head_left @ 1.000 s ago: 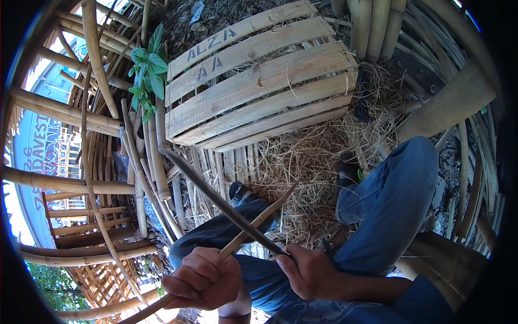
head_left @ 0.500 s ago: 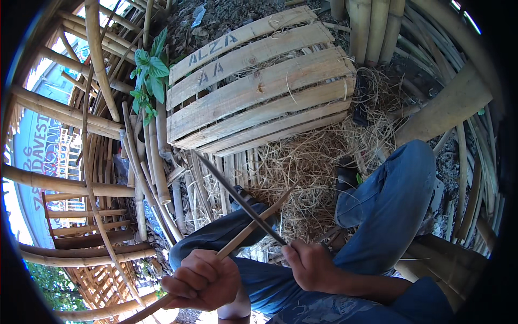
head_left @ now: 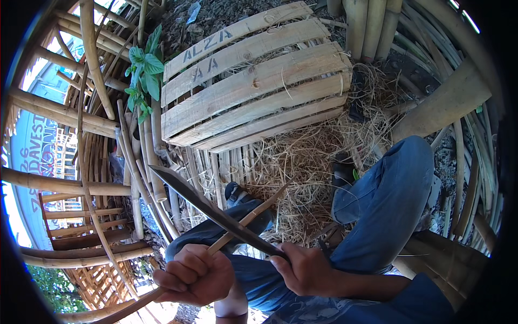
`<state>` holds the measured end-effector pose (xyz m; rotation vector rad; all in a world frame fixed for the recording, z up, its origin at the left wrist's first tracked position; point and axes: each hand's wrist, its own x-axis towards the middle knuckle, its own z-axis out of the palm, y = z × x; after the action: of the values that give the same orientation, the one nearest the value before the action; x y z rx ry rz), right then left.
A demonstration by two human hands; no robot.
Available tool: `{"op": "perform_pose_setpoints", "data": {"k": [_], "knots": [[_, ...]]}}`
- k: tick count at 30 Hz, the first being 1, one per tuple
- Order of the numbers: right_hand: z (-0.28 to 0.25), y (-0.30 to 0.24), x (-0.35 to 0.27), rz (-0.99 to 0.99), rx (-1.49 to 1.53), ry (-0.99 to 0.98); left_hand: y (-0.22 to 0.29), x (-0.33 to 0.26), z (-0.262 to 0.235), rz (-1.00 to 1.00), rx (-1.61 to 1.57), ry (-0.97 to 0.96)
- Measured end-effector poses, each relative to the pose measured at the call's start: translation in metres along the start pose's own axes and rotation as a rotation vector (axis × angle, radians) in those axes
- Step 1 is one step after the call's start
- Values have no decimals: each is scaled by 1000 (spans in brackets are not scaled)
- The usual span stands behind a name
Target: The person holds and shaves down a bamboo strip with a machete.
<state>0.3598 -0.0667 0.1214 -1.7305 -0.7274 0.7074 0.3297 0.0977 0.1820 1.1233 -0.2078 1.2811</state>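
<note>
Nearest to us, our left hand point(head_left: 197, 274) is closed in a fist around a thin bamboo strip point(head_left: 245, 221), which runs from the lower left up and to the right, its far tip ending over the straw. Just beside it, our right hand point(head_left: 305, 268) is wrapped tight on the handle of a long dark knife point(head_left: 208, 208). The blade slants up and to the left from that grip and crosses over the strip a little above our left fist, touching it there. The two hands sit near each other but do not touch.

Under the hands we see our legs in blue jeans point(head_left: 388, 210), the right knee raised toward the right, and a dark shoe point(head_left: 237, 193) planted beyond the crossing point of blade and strip.

Past the shoe lies a heap of dry straw point(head_left: 302, 162) on the ground. Further out a wooden slat crate point(head_left: 253, 81) rests tilted, with its slats facing us. To the left of the crate a small green leafy plant point(head_left: 143, 67) pokes up among bamboo poles point(head_left: 59, 183) that curve round the left side. More thick bamboo poles stand at the top right, beyond the crate.
</note>
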Motion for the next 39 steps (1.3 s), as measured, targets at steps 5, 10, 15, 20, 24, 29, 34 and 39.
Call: {"op": "perform_pose_setpoints", "data": {"k": [5,10,15,20,24,29,34,39], "knots": [[-4,27,7,215,-54,-13,-5,-3,-1,-19,-44,-61],[-2,-1,-1,14,-24,41,-2,0,3,-11,-11,-22],[-1,46,3,234,-122,55,0,-2,6,-30,-24,-41],[-3,18,-4,181,-61,38,-2,1,3,-41,-19,-70],[0,16,-1,143,2,43,-1,4,0,-42,-6,-28],[-2,9,-2,207,131,-21,0,1,5,-12,71,17],[-1,-4,-4,140,141,-11,1,0,9,-14,36,63],[-2,-1,-4,96,159,-22,1,0,9,-20,25,31]]}}
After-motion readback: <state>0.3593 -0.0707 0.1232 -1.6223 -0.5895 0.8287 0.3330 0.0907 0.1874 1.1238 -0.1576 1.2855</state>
